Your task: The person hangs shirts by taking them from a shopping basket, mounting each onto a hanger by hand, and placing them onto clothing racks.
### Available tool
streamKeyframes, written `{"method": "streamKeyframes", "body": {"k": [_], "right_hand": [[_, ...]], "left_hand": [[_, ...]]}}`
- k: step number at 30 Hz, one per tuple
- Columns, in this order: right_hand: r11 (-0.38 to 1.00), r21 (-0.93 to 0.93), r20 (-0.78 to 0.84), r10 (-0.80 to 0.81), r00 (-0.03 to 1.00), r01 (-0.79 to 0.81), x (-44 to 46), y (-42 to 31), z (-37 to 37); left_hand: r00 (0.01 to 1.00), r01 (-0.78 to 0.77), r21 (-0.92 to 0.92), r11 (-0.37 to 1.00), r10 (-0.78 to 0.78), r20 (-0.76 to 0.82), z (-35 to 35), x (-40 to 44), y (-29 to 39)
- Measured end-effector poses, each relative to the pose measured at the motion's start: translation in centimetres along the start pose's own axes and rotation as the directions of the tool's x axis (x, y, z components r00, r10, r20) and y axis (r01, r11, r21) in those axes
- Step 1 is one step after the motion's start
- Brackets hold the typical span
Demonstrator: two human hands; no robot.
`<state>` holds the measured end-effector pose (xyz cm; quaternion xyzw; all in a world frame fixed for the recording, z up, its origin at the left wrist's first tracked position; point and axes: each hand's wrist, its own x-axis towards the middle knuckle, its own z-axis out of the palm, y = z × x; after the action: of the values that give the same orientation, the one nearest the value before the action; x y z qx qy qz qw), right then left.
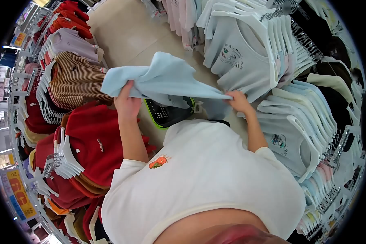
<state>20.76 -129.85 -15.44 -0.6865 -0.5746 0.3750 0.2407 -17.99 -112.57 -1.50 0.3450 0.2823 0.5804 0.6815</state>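
Observation:
A pale blue garment (pixel 162 79) is stretched sideways in the air in front of my chest, partly folded and bunched. My left hand (pixel 128 99) grips its left part from below, with the fingers partly hidden by the cloth. At the opposite end, my right hand (pixel 239 101) pinches a narrow corner of the cloth, pulling it taut. Below the garment stands a black basket (pixel 166 116) with a bright green rim, partly covered by the cloth. Greyish fabric shows in and beside the basket.
Grey printed T-shirts (pixel 242 53) hang close to my right hand, with more pale shirts (pixel 284 132) below. Red tops (pixel 97 140) and a brown striped top (pixel 75 77) hang on the left. Tiled floor (pixel 126 36) runs between the racks. A yellow price sign (pixel 19 193) stands lower left.

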Motion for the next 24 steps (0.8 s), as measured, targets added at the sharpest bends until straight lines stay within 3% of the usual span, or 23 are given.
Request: {"method": "streamKeyframes", "body": {"k": [1,4,7,8,9,10,11,12,13,15,17,18,19,20,21,23,24], "right_hand": [[0.997,-0.072,-0.052,-0.008,0.999,0.004,0.2,-1.1,-1.0],[0.993,-0.068,-0.022,0.091,0.996,-0.092,-0.2,-5.1,-4.0],[0.995,-0.025,0.276,-0.090,0.957,0.101,0.1,-4.9,-3.9],[0.990,-0.136,0.448,0.018,0.894,0.048,1.0,-4.6,-3.7],[0.999,-0.026,0.436,-0.029,0.900,0.044,0.9,-4.8,-3.5],[0.996,0.080,0.421,-0.073,0.904,0.044,0.7,-5.0,-3.4],[0.982,0.183,0.405,-0.116,0.907,0.044,0.4,-5.4,-3.2],[0.931,0.311,0.366,-0.302,0.880,0.190,-0.2,-7.3,-4.1],[0.810,0.511,0.325,-0.491,0.808,0.287,-1.0,-10.2,-5.3],[0.418,0.815,0.105,-0.788,0.607,0.401,-1.9,-15.0,-7.4],[-0.084,0.994,-0.107,-0.916,0.387,0.074,-1.4,-13.2,-5.9],[-0.190,0.982,-0.171,-0.842,0.513,0.014,-1.6,-13.4,-5.1],[-0.290,0.957,-0.164,-0.590,0.791,-0.018,-2.6,-14.8,-4.2],[-0.402,0.916,-0.103,-0.235,0.967,0.000,-3.1,-16.1,-3.1],[-0.466,0.883,-0.043,0.032,0.999,0.053,-2.3,-17.0,-1.5],[-0.492,0.869,0.028,0.152,0.988,0.051,-0.7,-15.7,1.1],[-0.488,0.872,0.051,0.171,0.984,0.039,-0.2,-14.9,2.2]], "left_hand": [[0.999,0.020,-0.011,1.000,-0.021,-0.038,-0.5,0.2,0.4],[0.991,0.118,-0.260,0.958,-0.097,0.092,-2.6,-0.2,2.1],[0.957,0.177,-0.513,0.840,-0.025,0.290,-2.5,-1.8,2.3],[0.943,0.191,-0.577,0.794,0.016,0.334,-1.8,-2.7,2.0],[0.927,0.205,-0.639,0.741,0.063,0.370,-1.3,-3.5,1.7],[0.923,0.044,-0.587,0.808,0.192,0.332,-1.3,-4.0,1.3],[0.912,-0.020,-0.554,0.833,0.242,0.331,-1.8,-3.9,1.4],[0.906,-0.038,-0.544,0.839,0.258,0.335,-2.2,-3.7,1.8],[0.907,-0.025,-0.541,0.841,0.247,0.341,-2.8,-3.6,2.2],[0.933,0.012,-0.543,0.840,0.185,0.308,-3.8,-2.8,2.1],[0.973,0.087,-0.529,0.844,0.042,0.228,-4.7,-1.2,0.0],[0.983,0.146,-0.511,0.847,-0.067,0.170,-5.1,-0.1,-1.9],[0.977,0.214,-0.497,0.841,-0.181,0.115,-5.1,0.4,-4.4],[0.953,0.289,-0.484,0.826,-0.296,0.065,-4.8,0.4,-7.3],[0.924,0.358,-0.465,0.810,-0.380,0.049,-4.2,-0.5,-10.4],[0.871,0.458,-0.434,0.776,-0.489,0.045,-1.9,-3.8,-15.6],[0.790,0.595,-0.452,0.665,-0.587,0.175,-1.7,-4.6,-16.1]]}}
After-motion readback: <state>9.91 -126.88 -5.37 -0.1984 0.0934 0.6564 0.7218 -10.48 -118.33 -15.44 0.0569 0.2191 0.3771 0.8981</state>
